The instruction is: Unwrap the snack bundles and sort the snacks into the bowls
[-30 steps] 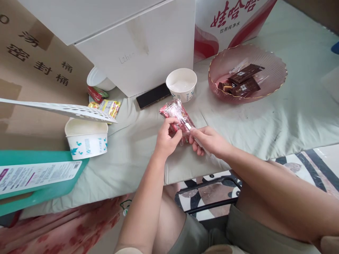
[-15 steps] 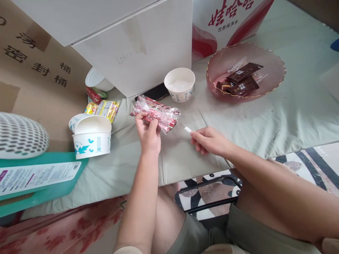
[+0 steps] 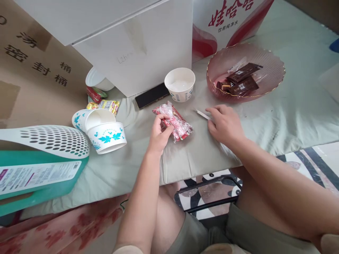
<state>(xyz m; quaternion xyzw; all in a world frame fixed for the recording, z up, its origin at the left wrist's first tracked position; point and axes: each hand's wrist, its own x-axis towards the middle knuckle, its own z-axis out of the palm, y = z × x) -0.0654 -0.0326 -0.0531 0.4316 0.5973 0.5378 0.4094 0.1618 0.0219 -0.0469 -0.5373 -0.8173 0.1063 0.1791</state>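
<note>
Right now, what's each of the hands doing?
Left hand: closed, holding the red packet.
Right hand: fingers down at the slim white tool; whether it's gripped can't be told.

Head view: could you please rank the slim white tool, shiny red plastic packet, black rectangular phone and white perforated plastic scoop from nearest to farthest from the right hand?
1. Tool, at the right hand.
2. Packet, leftward, in the left hand.
3. Phone, back left.
4. Scoop, far left.
</note>
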